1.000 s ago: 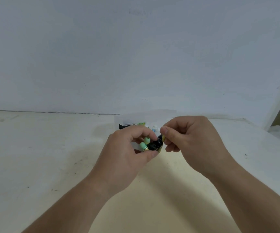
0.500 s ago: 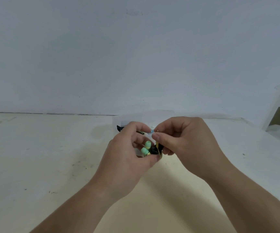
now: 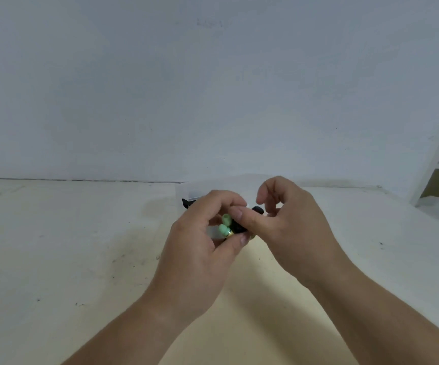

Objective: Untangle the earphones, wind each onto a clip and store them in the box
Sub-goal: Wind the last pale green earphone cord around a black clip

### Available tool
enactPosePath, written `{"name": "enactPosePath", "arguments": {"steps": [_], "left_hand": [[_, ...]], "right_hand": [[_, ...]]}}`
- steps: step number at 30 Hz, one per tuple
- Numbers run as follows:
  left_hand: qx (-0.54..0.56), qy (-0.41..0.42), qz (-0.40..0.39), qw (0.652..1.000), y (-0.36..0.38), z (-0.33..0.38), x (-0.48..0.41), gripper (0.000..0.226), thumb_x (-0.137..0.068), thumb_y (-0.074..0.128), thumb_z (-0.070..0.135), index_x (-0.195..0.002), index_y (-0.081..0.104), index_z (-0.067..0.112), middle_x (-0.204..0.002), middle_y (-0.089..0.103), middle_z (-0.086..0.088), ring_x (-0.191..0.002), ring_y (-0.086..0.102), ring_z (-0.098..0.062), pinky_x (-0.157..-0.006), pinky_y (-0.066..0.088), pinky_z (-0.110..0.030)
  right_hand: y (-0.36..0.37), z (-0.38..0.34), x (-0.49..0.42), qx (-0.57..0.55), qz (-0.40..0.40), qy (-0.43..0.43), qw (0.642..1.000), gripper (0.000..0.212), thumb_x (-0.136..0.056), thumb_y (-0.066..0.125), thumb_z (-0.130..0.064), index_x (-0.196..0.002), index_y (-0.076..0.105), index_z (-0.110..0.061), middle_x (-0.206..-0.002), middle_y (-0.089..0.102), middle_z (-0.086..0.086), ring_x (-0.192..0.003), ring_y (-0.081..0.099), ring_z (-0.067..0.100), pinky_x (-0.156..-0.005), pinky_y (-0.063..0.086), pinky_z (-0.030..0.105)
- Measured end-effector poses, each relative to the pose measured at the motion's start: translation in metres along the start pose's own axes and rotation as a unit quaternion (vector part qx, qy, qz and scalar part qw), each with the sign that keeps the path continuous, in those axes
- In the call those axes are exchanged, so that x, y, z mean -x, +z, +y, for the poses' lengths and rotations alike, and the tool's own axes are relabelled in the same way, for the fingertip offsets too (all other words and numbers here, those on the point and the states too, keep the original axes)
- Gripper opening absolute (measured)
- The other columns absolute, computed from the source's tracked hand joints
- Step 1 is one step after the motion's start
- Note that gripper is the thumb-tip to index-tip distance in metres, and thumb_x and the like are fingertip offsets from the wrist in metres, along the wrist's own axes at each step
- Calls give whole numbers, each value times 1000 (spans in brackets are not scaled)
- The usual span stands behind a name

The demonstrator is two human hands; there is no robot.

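One earphone bundle (image 3: 225, 225) held above the counter (image 3: 81, 246).
Left hand (image 3: 200, 241) grips it, green tips showing; right hand (image 3: 289, 222) pinches its black part, in front of the clear box (image 3: 200, 189).

Box (image 3: 188, 190) at frame centre largely hidden behind left hand (image 3: 200, 248), earphones (image 3: 225, 224) mostly buried in its grip, forearms (image 3: 123, 325) cropped at lower edge.
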State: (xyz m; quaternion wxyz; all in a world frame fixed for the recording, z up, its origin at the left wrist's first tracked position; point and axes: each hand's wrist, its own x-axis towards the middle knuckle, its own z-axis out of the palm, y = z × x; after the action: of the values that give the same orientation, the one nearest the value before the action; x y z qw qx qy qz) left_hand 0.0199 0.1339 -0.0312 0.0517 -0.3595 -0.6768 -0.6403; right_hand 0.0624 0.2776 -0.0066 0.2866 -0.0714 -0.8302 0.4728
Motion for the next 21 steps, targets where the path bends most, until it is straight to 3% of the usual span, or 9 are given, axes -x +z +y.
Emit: {"name": "enactPosePath", "arguments": {"steps": [2, 5, 9, 12, 16, 21], "left_hand": [[-6, 16, 17, 1000, 1, 0, -1, 37, -82, 71, -9, -97, 67, 25, -95, 67, 4, -92, 70, -18, -81, 60, -43], [7, 24, 44, 999, -1, -1, -1, 29, -82, 72, -7, -94, 68, 19, -93, 70, -2, -86, 72, -22, -76, 61, -44], [24, 19, 70, 997, -4, 0, 0, 34, -79, 76, -7, -95, 71, 22, -95, 73, 2, -92, 73, -20, -77, 62, -39], [45, 19, 69, 996, -5, 4, -1, 28, -77, 78, 1, -96, 73, 21, -95, 74, 4, -94, 73, -17, -79, 61, -33], [17, 9, 93, 996, -9, 7, -4, 12, -85, 68, 17, -91, 77, 21, -86, 77, 4, -86, 74, -15, -74, 57, -22], [41, -99, 86, 990, -8, 5, -9, 20, -84, 71, -2, -83, 79, 16, -78, 78, -1, -77, 76, -17, -78, 59, -34]], "right_hand": [[1, -1, 1, -25, -33, 20, 999, 35, -77, 79, -40, -87, 54, -18, -76, 60, 5, -56, 52, 11, -47, 38, 16], [1, -3, 5, -108, -113, 21, 987, 19, -89, 69, -32, -93, 61, -14, -76, 67, 0, -59, 66, 15, -54, 53, 27], [-1, -2, 3, -164, -130, -1, 978, 11, -98, 61, -19, -105, 69, -15, -87, 70, 4, -70, 71, 24, -69, 60, 36], [-3, 2, 0, -138, -125, -23, 982, 21, -97, 62, -15, -115, 68, -23, -93, 71, -2, -77, 72, 23, -77, 60, 38], [-8, 3, 0, -61, -122, -54, 989, 35, -97, 59, -10, -127, 63, -26, -93, 72, -9, -71, 70, 13, -75, 55, 24], [-2, 8, 0, 43, -117, -71, 990, 39, -97, 60, -16, -129, 60, -38, -93, 71, -1, -78, 66, 24, -81, 54, 44]]}}
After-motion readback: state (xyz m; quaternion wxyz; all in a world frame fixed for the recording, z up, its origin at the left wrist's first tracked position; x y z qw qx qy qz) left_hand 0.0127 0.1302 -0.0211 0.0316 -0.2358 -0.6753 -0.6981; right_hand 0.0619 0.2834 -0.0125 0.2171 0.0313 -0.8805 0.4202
